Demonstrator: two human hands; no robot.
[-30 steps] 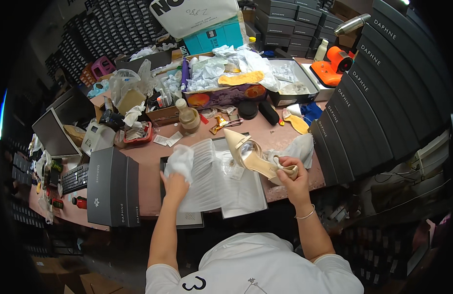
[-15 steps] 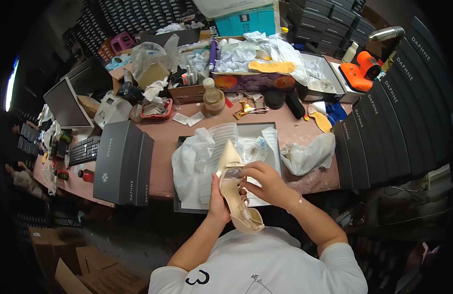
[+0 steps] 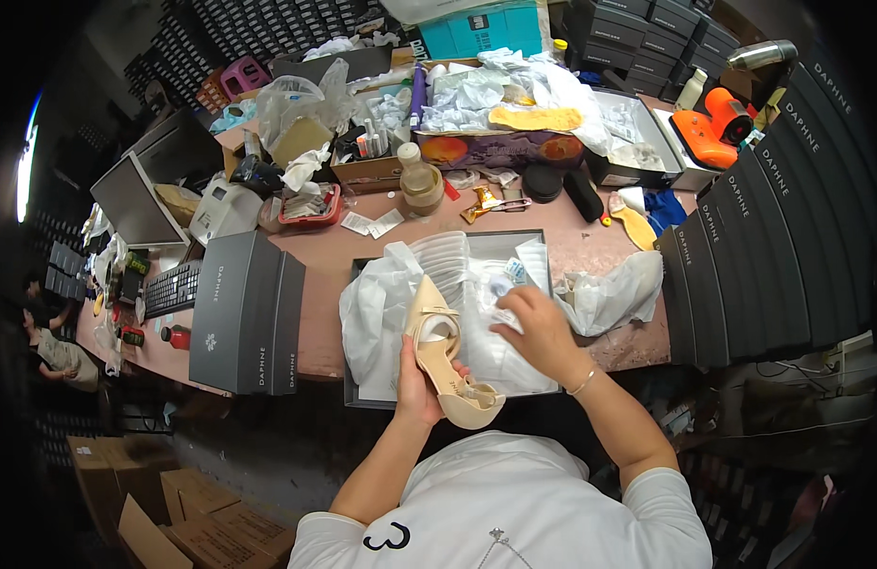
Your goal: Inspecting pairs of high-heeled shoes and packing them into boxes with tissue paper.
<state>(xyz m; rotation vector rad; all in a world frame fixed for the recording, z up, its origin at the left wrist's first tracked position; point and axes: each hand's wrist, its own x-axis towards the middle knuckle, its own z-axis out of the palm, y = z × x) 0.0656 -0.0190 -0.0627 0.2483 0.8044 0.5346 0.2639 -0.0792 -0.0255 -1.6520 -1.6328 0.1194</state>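
Note:
My left hand (image 3: pixel 416 391) grips a beige high-heeled shoe (image 3: pixel 445 349) by its back end, holding it over the near edge of an open grey shoe box (image 3: pixel 355 391). White tissue paper (image 3: pixel 381 308) lines the box and spills over its left side. My right hand (image 3: pixel 536 327) reaches into the box and rests on the tissue, its fingers pinching something small and white that I cannot make out. A thin bracelet circles my right wrist.
A closed grey shoe box (image 3: pixel 247 310) stands left of the open one. A crumpled white bag (image 3: pixel 614 292) lies to the right. Stacked dark boxes (image 3: pixel 780 247) wall the right side. Behind are a jar (image 3: pixel 421 185), a cluttered carton (image 3: pixel 500 142), a monitor (image 3: pixel 135 204) and a keyboard (image 3: pixel 173 287).
The shoe went from my right hand at the table's right into my left hand over the box. My right hand let go and now reaches into the tissue.

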